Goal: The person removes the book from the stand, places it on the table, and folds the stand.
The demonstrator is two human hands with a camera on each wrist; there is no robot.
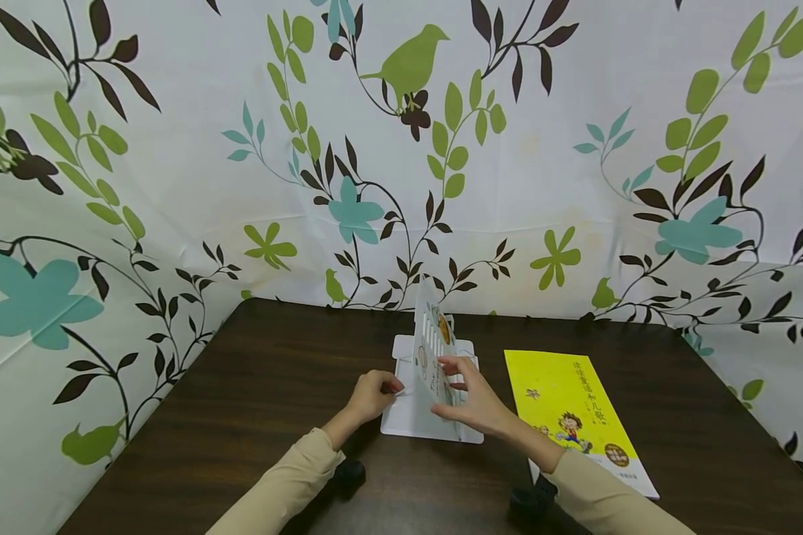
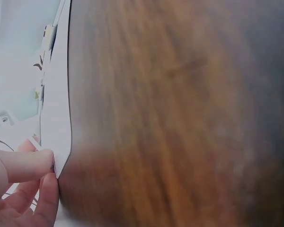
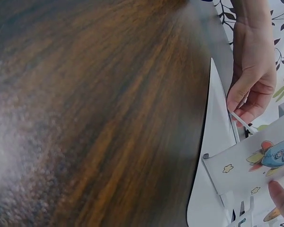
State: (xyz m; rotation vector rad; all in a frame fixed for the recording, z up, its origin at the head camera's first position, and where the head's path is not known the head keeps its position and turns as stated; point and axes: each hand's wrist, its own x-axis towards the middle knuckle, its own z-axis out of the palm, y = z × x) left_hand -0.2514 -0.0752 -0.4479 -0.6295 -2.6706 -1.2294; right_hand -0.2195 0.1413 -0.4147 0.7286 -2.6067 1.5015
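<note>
A white book stand (image 1: 408, 412) lies with its base on the dark table, and its printed panel (image 1: 433, 349) stands steeply up from the base. In the right wrist view the panel shows a cartoon rocket (image 3: 278, 153) and small stars. At the base's left edge, my left hand (image 1: 372, 394) pinches a thin white bar (image 3: 241, 122) of the stand between thumb and fingers. From the other side my right hand (image 1: 475, 397) holds the upright panel, thumb low and fingers higher up. The right wrist view shows only its fingertips (image 3: 280, 196) against the printed face.
To the right of the stand lies a yellow book (image 1: 562, 401) with a cartoon child on its cover. The dark wooden table (image 1: 294, 357) reaches back to a patterned cloth (image 1: 401, 148) hung behind it.
</note>
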